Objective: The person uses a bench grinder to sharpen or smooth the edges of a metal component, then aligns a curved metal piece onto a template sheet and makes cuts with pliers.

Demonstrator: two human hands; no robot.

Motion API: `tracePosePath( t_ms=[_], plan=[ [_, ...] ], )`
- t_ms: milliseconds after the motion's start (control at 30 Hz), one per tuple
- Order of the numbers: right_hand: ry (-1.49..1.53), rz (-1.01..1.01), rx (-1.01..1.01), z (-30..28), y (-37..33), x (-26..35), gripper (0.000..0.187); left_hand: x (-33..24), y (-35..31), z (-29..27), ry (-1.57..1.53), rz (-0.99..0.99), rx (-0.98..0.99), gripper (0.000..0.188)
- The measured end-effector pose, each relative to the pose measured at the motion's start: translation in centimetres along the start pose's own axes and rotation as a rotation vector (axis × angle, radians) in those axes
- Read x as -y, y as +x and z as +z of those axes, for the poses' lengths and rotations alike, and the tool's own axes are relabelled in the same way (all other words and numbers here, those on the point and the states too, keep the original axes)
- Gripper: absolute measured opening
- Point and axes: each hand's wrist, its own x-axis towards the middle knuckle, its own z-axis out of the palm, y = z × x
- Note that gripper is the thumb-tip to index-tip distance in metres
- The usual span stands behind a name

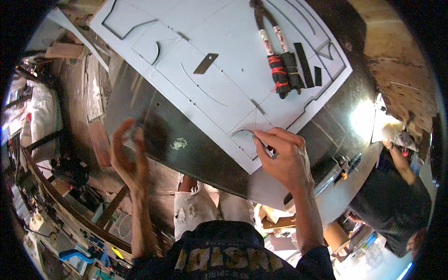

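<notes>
Curved strip (242,130) points leftward; right hand (283,155) pinches it.

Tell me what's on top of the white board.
A wrapped-handled tool, two black strips, a dark slanted plate and dark outlines; the right hand pinches a thin curved strip. Anything beneath that hand is hidden.

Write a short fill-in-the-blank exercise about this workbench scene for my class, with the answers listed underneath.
1. The right hand pinches a thin curved strip at the near corner of the ____ board.
2. The ____ hand is off the board.
3. One wrapped handle of the long tool is bound with bright ____ cord.
4. Just right of the tool lie ____ short, wide black strips.

Missing words: white; left; red; two.
</notes>
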Motion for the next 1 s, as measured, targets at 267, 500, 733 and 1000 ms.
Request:
tracePosePath(
  t_ms=[267, 500, 733, 1000],
  plan=[
    [-0.059, -0.221, 0.010, 0.0, 0.9, -1.0, 0.024, -6.3, -6.0, 6.3, -0.062, 0.111, 0.184, 0.041],
    [-0.102, -0.230, 0.026, 0.0, 1.2, -0.3, 0.026, -7.3, -5.7, 9.9, -0.097, 0.195, 0.255, 0.070],
    [-0.071, -0.149, 0.040, -0.1, 0.8, 0.2, 0.026, -7.1, -5.7, 10.0, -0.116, 0.139, 0.253, 0.080],
    [-0.109, -0.198, 0.007, 0.0, 0.6, -0.4, 0.027, -6.3, -6.4, 9.6, -0.126, 0.120, 0.275, 0.083]
  ],
)
